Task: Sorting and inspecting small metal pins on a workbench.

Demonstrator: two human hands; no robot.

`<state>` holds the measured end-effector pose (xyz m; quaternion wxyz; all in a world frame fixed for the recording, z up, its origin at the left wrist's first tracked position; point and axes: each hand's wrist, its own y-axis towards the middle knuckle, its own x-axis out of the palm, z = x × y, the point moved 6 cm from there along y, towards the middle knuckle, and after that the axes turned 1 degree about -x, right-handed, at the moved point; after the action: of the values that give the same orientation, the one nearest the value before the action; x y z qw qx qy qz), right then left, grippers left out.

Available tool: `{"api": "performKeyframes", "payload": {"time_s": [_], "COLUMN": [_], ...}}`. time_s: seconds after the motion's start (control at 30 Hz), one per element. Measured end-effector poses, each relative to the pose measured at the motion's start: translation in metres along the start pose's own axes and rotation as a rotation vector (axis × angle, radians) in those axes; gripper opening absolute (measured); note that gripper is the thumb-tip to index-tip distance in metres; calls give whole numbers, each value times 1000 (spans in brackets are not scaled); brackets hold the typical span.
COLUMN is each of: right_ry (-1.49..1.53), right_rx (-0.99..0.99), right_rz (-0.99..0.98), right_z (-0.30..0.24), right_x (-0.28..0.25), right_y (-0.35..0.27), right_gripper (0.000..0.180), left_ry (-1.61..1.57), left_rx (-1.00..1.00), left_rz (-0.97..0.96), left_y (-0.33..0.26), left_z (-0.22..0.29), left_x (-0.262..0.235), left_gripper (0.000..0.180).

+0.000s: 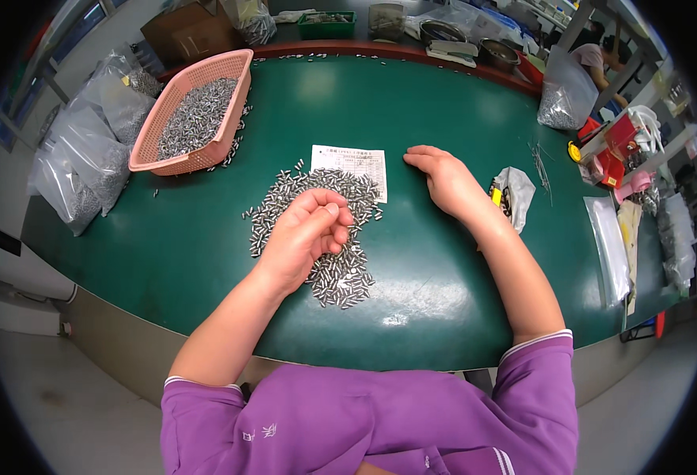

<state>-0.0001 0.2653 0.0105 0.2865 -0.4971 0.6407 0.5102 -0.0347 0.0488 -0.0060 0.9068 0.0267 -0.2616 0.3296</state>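
A spread pile of small shiny metal pins lies on the green table in front of me. Over its middle is my left hand, its fingers curled in and the thumb against the index finger. Whatever may be between those fingers is too small or hidden to make out. Under the far edge of the pile lies a white printed paper slip, partly covered by pins. My right hand rests on the table to the right of the slip, palm down, with fingers stretched out and nothing held.
A pink plastic basket full of similar pins stands at the far left, beside clear bags of parts. Near my right forearm lies a small plastic bag. Bags and a rack with tools crowd the right edge. Another person sits beyond.
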Motion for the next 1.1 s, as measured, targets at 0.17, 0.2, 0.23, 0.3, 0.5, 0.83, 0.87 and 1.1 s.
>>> {"api": "performKeyframes", "payload": {"time_s": [0.17,0.2,0.23,0.3,0.5,0.83,0.87,1.1], "right_ry": [103,107,103,2,111,-68,-125,693], "right_rx": [171,197,203,238,452,345,301,547], "right_rz": [-79,-72,-71,-70,-329,-204,-129,-214], "right_z": [14,17,21,28,25,41,42,32], "right_x": [-31,-37,-43,-54,-60,-33,-38,-40], "right_y": [-8,-10,-12,-15,-25,-27,-25,-15], "right_gripper": [39,40,40,41,25,13,14,17], "left_ry": [10,12,12,8,19,2,2,7], "left_rx": [7,2,-1,13,0,11,6,6], "left_rz": [-3,-4,-4,-8,-18,-25,-25,-38], "left_y": [0,0,0,0,-2,-2,-2,-4], "left_z": [0,0,0,1,0,-1,0,0], "left_x": [2,2,3,4,4,7,7,7], "left_gripper": [11,12,12,12,11,11,11,11]}}
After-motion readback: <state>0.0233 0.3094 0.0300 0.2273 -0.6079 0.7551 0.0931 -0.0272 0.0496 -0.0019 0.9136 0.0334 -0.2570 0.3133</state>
